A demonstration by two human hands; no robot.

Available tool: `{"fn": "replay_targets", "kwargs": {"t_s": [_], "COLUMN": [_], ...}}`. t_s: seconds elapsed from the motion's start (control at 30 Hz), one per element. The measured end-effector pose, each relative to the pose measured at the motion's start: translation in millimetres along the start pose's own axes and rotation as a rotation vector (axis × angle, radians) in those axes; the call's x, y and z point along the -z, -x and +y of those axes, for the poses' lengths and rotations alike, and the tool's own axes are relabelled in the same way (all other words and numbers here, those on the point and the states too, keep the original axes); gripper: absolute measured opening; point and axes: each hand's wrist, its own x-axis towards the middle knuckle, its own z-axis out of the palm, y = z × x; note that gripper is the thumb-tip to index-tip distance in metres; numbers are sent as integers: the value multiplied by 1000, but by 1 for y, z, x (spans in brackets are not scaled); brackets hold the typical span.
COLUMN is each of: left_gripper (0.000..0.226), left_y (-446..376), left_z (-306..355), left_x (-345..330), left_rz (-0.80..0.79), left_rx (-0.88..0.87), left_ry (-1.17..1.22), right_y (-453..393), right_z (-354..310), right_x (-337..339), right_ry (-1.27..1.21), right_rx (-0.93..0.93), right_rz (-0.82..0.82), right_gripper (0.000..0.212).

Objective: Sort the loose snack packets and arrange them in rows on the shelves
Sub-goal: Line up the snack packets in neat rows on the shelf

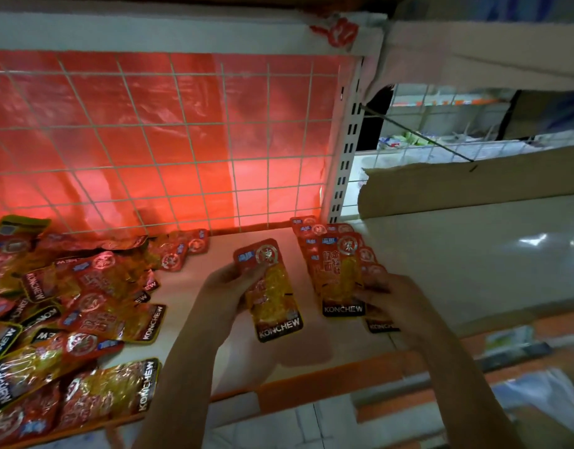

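My left hand (225, 288) grips a red and yellow KONCHEW snack packet (272, 296) by its left edge, above the middle of the white shelf (195, 286). My right hand (395, 301) rests on the lower right of an overlapping row of the same packets (339, 270), fingers on the top one. That row runs from the shelf's back right toward the front. A loose heap of several matching packets (68, 319) covers the shelf's left side.
A white wire grid with red plastic sheeting (156, 140) backs the shelf. A slotted upright post (345, 157) stands at the right. A torn cardboard piece (473, 186) lies on the neighbouring shelf. An orange strip (327, 377) edges the shelf front.
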Motion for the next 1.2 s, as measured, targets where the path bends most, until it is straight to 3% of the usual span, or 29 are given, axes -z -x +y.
{"fn": "replay_targets", "kwargs": {"t_s": [0.2,0.37,0.5,0.83,0.97,1.2], "left_gripper": [13,15,9,4,15,11], "left_y": [-7,-8,-10,-32,-56,-109], "left_z": [-16,-27,-28,-20,-18,-7], "left_x": [-22,-26,-30,-29,-26,-26], "left_rz": [75,106,137,196,207,242], "left_rx": [40,81,92,87,76,79], "left_ry": [-140,-217,-268,-303,-317,-325], "right_y": [6,10,7,-2,-2,-24], "right_z": [10,15,16,10,7,-22], "right_x": [13,8,6,3,8,35], "right_ry": [244,428,560,869,900,847], "right_rx": [-41,-41,-33,-50,-24,62], "right_rz": [-25,-60,-54,-95,-78,-59], "right_gripper": [8,2,19,32,31,25]}}
